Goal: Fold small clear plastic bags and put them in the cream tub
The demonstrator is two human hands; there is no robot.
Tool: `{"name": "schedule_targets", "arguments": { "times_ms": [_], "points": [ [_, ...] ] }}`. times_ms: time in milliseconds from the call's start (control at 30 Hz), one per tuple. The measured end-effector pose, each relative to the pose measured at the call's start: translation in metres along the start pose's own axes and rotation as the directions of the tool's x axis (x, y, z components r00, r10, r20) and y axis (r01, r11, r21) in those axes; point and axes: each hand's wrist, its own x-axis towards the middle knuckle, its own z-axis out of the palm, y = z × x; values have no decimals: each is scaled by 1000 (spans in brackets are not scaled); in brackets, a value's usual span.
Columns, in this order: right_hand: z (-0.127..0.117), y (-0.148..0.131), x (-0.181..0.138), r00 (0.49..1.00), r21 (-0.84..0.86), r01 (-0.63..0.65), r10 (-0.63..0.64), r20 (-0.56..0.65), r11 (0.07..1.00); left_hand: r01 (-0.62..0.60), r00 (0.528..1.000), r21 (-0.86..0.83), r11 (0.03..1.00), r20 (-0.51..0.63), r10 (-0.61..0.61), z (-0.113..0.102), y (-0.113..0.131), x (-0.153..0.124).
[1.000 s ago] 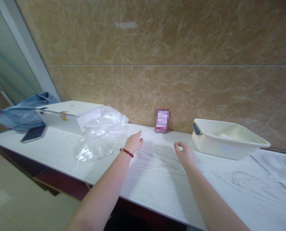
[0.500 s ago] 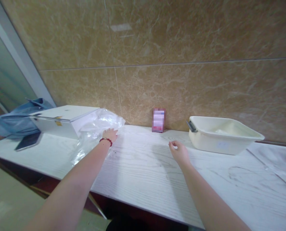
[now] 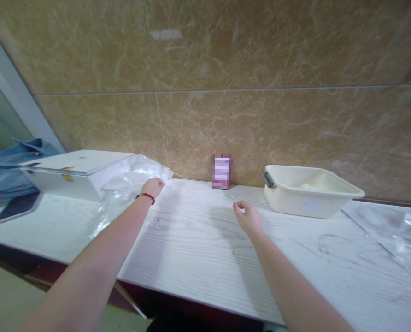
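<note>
My left hand (image 3: 153,186), with a dark red bead bracelet at the wrist, is closed on the edge of a crumpled clear plastic bag (image 3: 136,171); its fingertips are partly hidden. My right hand (image 3: 249,216) hovers over the table at the middle right. Its thumb and forefinger meet in a pinch, and whatever lies between them is too small to make out. A small reddish box-like item (image 3: 221,171) with a blurred front stands upright against the wall, beyond and between both hands.
Right of my right hand stands a cream plastic bin (image 3: 302,203) with a grey latch. Clear plastic sheeting (image 3: 395,230) lies at the far right. On the left are a white box (image 3: 67,177), a dark phone or tablet (image 3: 19,206) and blue denim (image 3: 5,177). The white wood-grain table (image 3: 191,253) meets a marbled wall.
My left hand has gone from spread fingers to a closed grip at the bag. The right hand keeps its pinch. The whole view has shifted slightly, moving things leftward.
</note>
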Motion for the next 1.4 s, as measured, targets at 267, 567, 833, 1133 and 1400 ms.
{"name": "schedule_targets", "arguments": {
  "times_ms": [267, 567, 833, 1133, 1400],
  "points": [
    [-2, -13, -6, 982, 116, 188, -190, 12, 975, -12, 993, -488, 873, 96, 67, 25, 95, -23],
    [-5, -23, -15, 913, 101, 406, -409, 1, 908, 380, 900, -914, 140, 401, 171, 66, 146, -77],
    [-11, -27, -12, 916, 75, 401, -398, -57, 913, 375, 889, -898, 230, 419, 187, 80, 131, -84],
    [-25, -25, -12, 981, 176, 194, -187, -60, 965, 388, 782, -790, 474, 555, 284, 78, 136, -97],
    [-37, -34, -17, 820, 177, 537, -560, 121, 825, 567, 715, -762, 312, 643, 274, 72, 135, -93]
  ]
}}
